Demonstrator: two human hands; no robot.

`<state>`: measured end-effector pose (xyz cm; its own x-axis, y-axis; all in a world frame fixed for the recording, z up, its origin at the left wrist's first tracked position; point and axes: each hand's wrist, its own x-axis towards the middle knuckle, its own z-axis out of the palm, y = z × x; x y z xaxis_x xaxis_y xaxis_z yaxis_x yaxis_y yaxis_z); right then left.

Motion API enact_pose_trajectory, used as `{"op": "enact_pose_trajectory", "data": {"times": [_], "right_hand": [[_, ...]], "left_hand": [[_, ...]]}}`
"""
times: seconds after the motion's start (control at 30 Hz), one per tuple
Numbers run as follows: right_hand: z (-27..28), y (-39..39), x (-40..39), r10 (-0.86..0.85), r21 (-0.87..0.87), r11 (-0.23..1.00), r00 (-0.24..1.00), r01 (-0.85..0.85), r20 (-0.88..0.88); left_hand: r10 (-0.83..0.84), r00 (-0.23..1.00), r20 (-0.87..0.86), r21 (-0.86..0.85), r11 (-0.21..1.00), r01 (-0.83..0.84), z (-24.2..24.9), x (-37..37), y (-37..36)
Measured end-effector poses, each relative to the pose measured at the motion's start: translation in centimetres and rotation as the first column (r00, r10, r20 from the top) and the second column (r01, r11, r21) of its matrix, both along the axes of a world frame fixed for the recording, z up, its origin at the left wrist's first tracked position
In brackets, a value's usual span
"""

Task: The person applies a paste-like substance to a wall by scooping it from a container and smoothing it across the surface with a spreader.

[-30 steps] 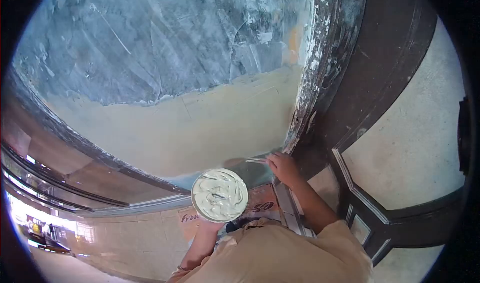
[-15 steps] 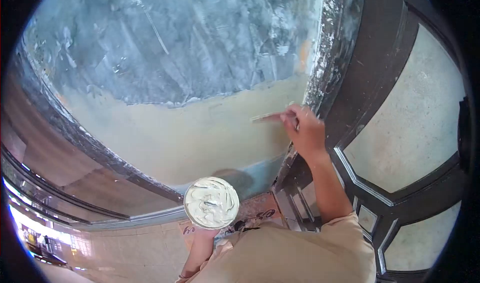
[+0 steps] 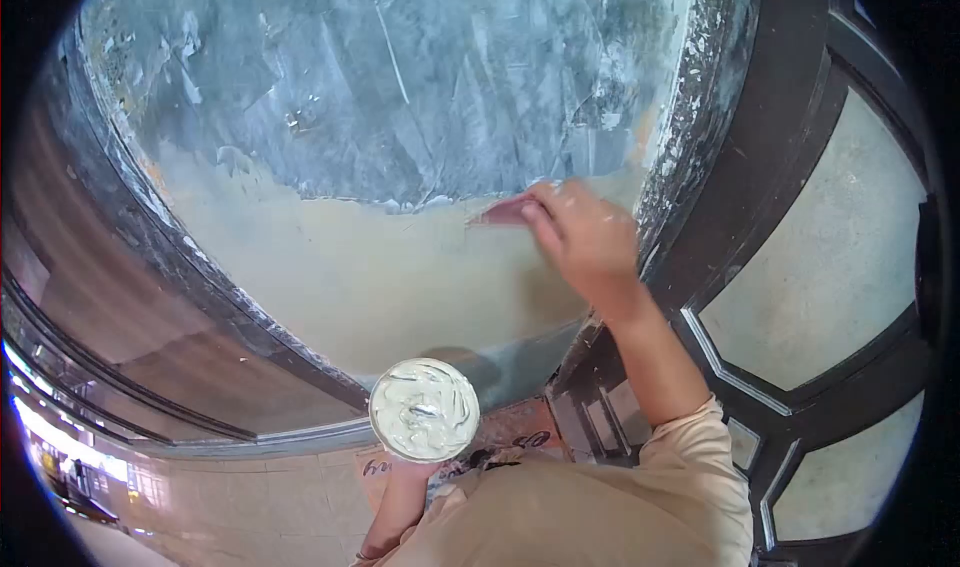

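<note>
My right hand (image 3: pixel 588 237) is closed around a reddish scraper (image 3: pixel 505 211), its thin blade pointing left against the wall (image 3: pixel 380 257). The blade lies just below the ragged line where the pale cream coat meets the patchy blue-grey surface (image 3: pixel 350 97) above. Low in the middle, my left hand (image 3: pixel 410 467) supports a round tub of whitish putty (image 3: pixel 424 410) from beneath. Swirls and ridges mark the putty's top. The tub hides most of the left fingers.
A dark door with pale panels (image 3: pixel 815 257) stands close on the right. Worn dark trim (image 3: pixel 690 77) edges the wall there, and another strip (image 3: pixel 215 282) runs down its left side. Tiled floor (image 3: pixel 260 492) and a printed sheet (image 3: pixel 525 427) lie below.
My right hand has moved up and left with the scraper, now near the cream coat's upper edge. The view has shifted slightly. My left hand keeps the tub in about the same place.
</note>
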<state>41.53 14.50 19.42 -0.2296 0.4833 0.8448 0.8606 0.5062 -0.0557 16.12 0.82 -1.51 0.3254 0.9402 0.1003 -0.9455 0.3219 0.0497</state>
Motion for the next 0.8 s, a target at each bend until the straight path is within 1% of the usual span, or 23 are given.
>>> {"op": "enact_pose_trajectory", "data": {"times": [0.03,0.1,0.13,0.17,0.23,0.27,0.3,0.37,0.4,0.43,0.47,0.5,0.57,0.6,0.7,0.73,0.77,0.8], "right_hand": [[1.0,-0.4,-0.1,-0.015,0.077,0.997,1.000,0.016,-0.012],[1.1,-0.8,-0.2,0.008,0.075,0.997,1.000,-0.010,0.025],[1.0,-1.0,-0.5,0.027,0.072,0.997,0.998,-0.031,0.059],[-0.2,-1.1,-1.0,0.031,0.074,0.997,0.998,-0.036,0.063],[-4.4,-0.5,-2.1,-0.020,-0.145,0.987,0.956,0.066,0.294],[-5.8,0.1,-2.4,-0.018,-0.143,0.988,0.955,0.063,0.295],[-6.6,0.5,-2.8,-0.015,-0.165,0.984,0.946,0.072,0.322],[-6.8,1.3,-2.7,-0.013,-0.183,0.980,0.937,0.081,0.349],[-5.6,1.8,-2.3,-0.002,-0.119,0.992,0.967,0.034,0.256],[-4.2,2.1,-2.1,0.016,-0.055,0.998,0.987,-0.007,0.161],[-1.9,1.4,-2.1,-0.008,-0.034,0.999,0.998,0.011,0.068],[-0.4,0.9,-1.9,-0.008,-0.040,0.999,0.998,0.011,0.068],[1.3,0.2,-1.5,-0.035,0.004,0.999,0.992,0.036,-0.123],[1.1,0.1,-1.5,-0.035,0.002,0.999,0.992,0.035,-0.122],[-0.9,-0.4,-2.2,0.018,-0.033,0.999,0.996,-0.020,-0.082],[-2.6,-0.2,-2.8,0.030,-0.056,0.998,0.999,-0.027,0.046],[-4.2,0.0,-3.2,0.042,-0.079,0.996,0.984,-0.029,0.172],[-5.0,0.1,-3.4,0.018,-0.171,0.985,0.966,0.028,0.260]], "left_hand": [[0.004,1.000,0.003,-0.001,1.000,-0.004,-0.1,-0.2,0.0],[0.036,0.997,-0.071,-0.092,0.995,-0.043,-0.5,-0.7,0.3],[0.075,0.992,-0.099,-0.026,0.997,-0.078,-0.4,-0.9,-0.1],[0.079,0.992,-0.095,-0.024,0.996,-0.082,-0.6,-1.0,0.0],[0.043,0.997,-0.071,-0.046,0.998,-0.046,-1.0,-1.4,0.2],[0.065,0.994,-0.086,0.004,0.998,-0.065,-1.1,-1.4,0.2],[0.067,0.994,-0.084,0.006,0.998,-0.067,-1.2,-1.5,0.2],[0.010,1.000,-0.006,0.010,1.000,-0.010,-1.6,-2.0,0.4],[0.095,0.986,-0.134,-0.032,0.994,-0.100,-2.6,-2.2,0.4],[0.096,0.986,-0.134,-0.034,0.994,-0.102,-2.5,-2.3,0.5],[0.083,0.989,-0.124,-0.045,0.995,-0.089,-2.3,-2.3,0.4],[0.068,0.991,-0.115,-0.058,0.995,-0.076,-2.2,-2.3,0.4],[0.087,0.987,-0.138,-0.065,0.993,-0.097,-1.9,-2.2,0.5],[0.107,0.981,-0.159,-0.069,0.990,-0.119,-1.9,-2.1,0.5],[0.074,0.986,-0.146,-0.122,0.988,-0.092,-2.2,-2.5,0.5],[0.078,0.986,-0.146,-0.122,0.988,-0.096,-2.1,-2.5,0.4],[0.080,0.986,-0.144,-0.075,0.993,-0.092,-1.9,-2.5,0.3],[0.081,0.987,-0.142,-0.025,0.996,-0.085,-1.8,-2.5,0.3]]}}
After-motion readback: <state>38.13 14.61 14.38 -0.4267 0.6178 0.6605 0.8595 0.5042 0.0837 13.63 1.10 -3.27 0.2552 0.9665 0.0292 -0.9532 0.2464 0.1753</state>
